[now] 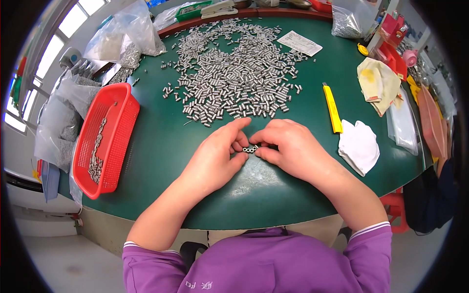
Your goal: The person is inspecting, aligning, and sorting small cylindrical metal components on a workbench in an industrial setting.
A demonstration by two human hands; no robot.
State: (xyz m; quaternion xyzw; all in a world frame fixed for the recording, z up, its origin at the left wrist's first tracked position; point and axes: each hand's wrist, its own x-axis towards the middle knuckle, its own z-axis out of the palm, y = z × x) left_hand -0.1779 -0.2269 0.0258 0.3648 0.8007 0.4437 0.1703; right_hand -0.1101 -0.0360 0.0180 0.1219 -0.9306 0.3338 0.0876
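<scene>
Here, near to far:

Sleeves: purple, pushed up the forearms, which come in from the lower edge and meet at the middle of the worktop (161,146).

Left hand (215,158): resting on the green surface, thumb and forefinger pressed together on the left end of a short row of small metal sleeves (250,149).

Right hand (288,149): also resting on the worktop, its fingers pinching the right end of the same row, the rest curled under.

Held row: a few tiny silvery cylinders lined up side by side, open ends facing up; the row's long axis runs left to right, tilted slightly up toward the right. It sits between the two sets of fingertips, just above or on the surface; which, I cannot tell. Both hands are equally near, each touching one end.

Beyond the fingers: a wide heap of loose metal sleeves (234,73) begins just past the fingertips and spreads toward the far edge; nothing lies between it and the hands.

Left side: a red mesh basket (119,141) with a thin line of the same parts inside, well apart from the left hand.

Right side: a yellow utility knife (333,110) and a white cloth (359,145), near the right hand but not touching.

Far edge: clear plastic bags (127,34) of parts, a paper slip (303,42).
</scene>
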